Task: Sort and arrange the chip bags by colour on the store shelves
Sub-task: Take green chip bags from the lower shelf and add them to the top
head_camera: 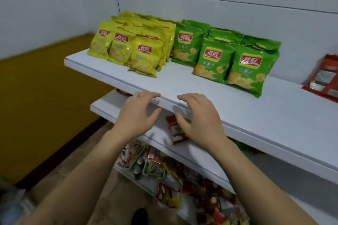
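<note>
Fingers (184, 97) are hanging loosely spread on the right hand (199, 120), hovering just over the red bag (176, 134), nearer than the open left hand (139, 113).

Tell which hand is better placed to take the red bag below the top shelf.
Probably the right hand: its fingers are over the red bag; the left hand lies farther left.

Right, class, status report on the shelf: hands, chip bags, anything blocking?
Left hand open at top shelf edge. Right hand open above red bag. Yellow bags left, green bags right. Nothing blocking.
</note>
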### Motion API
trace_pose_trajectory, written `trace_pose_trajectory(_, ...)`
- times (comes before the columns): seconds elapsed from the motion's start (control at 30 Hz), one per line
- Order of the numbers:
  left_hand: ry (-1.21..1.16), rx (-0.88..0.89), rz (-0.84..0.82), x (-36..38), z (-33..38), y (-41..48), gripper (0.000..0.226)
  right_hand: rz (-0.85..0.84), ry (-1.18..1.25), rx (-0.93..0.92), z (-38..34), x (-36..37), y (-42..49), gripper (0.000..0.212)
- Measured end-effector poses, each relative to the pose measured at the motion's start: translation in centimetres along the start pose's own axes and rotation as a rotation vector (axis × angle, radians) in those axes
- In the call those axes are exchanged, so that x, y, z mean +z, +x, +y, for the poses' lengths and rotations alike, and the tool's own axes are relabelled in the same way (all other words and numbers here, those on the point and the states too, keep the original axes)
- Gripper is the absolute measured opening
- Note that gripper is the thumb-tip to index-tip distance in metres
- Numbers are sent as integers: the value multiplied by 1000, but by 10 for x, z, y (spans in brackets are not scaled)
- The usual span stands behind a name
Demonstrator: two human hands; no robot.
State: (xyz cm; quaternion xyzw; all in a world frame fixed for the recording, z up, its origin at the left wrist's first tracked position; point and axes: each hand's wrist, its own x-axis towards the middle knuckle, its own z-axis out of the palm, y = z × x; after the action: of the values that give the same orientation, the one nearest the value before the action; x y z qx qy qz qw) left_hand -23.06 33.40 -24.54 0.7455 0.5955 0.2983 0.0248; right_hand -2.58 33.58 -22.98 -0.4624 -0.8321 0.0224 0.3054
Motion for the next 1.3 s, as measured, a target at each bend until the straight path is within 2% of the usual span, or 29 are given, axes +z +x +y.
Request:
trace_pose_trajectory(0.17,15,-133,-85,24,-27,-47,46,-290,-21,81,-9,38,-32,53)
trace_pose_trajectory(0.43,-114,-268,-304,96,-66,-100,56,-571,-153,269,9,117,-71,61)
trace_pose_trajectory(0.53,-169,-301,-382,122,-79,-114,59,-598,-169,322,18,146,-82,63)
trace_pose_trajectory(0.67,-218,-255,-444,153,-84,-113,59,-554,-230,397,36,168,-94,62)
trace_pose_trajectory(0.93,-259,-124,-478,182,-63,-84,60,-556,-347,727,104,148,-96,68)
trace_pose_trajectory(1.03,-272,-89,-518,184,-51,-70,62,-647,-402,881,130,136,-88,63)
trace_pose_trajectory(1.13,-273,-62,-523,185,-42,-60,61,-782,-283,1002,155,134,-84,56)
trace_pose_trajectory(1.2,-281,-55,-514,185,-39,-59,59,-791,-242,1002,175,139,-85,56)
trace_pose_trajectory(1.3,-339,-62,-465,183,-39,-65,56,-808,-296,960,196,150,-90,72)
